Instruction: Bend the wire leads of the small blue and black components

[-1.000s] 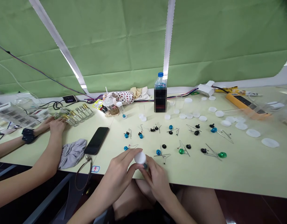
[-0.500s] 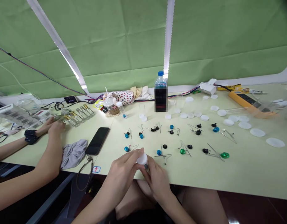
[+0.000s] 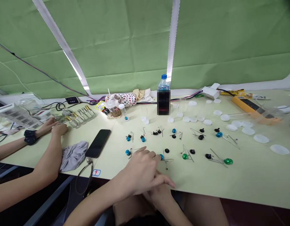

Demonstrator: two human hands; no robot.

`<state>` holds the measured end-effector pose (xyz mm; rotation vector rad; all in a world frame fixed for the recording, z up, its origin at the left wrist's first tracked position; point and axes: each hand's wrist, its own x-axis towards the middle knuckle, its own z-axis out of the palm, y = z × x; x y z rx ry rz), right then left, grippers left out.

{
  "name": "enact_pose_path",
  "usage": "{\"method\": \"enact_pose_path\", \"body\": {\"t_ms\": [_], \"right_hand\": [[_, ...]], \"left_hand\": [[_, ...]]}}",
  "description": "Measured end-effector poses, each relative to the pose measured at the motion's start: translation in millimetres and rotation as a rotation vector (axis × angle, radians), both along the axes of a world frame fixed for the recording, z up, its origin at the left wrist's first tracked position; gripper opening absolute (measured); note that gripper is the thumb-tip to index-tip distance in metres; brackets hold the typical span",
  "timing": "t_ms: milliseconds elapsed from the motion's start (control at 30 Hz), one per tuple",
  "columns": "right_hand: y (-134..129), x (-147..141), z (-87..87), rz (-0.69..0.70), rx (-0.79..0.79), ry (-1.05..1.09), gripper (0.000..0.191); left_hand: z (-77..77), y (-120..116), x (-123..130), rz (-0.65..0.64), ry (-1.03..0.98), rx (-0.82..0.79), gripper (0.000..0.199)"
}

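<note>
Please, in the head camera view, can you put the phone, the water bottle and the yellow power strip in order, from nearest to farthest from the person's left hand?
From the left hand:
1. The black phone, on the table, to the hand's left.
2. The water bottle, at the table's back, ahead of the hand.
3. The yellow power strip, far right, near the back.

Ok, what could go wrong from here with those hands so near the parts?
The left hand has its fingertips beside a blue bead and bent wires, so it could nudge them or snag a wire. The bead might roll. A co-worker's hand rests close to glass vials, which could tip.
</note>
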<state>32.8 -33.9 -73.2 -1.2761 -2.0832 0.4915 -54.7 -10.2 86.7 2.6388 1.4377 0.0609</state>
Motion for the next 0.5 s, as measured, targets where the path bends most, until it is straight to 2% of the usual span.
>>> {"method": "enact_pose_path", "body": {"t_ms": [133,267,400,500], "right_hand": [[0.8,-5.5,-10.5,0.066,0.088,-0.163,0.024],[0.9,-10.0,-18.5,0.014,0.132,-0.237,0.018],[2.4,-8.2,-11.2,-0.019,0.247,-0.172,0.012],[3.5,-4.5,1.8,-0.047,0.214,-0.051,0.017]], "left_hand": [[-5.2,1.0,-1.0,0.043,0.050,-0.067,0.046],[-8.8,5.7,-0.5,0.046,0.071,-0.056,0.038],[-14.3,9.4,-2.9,0.064,0.040,0.001,0.037],[-22.5,0.2,-10.4,0.079,-0.192,0.077,0.033]]}}
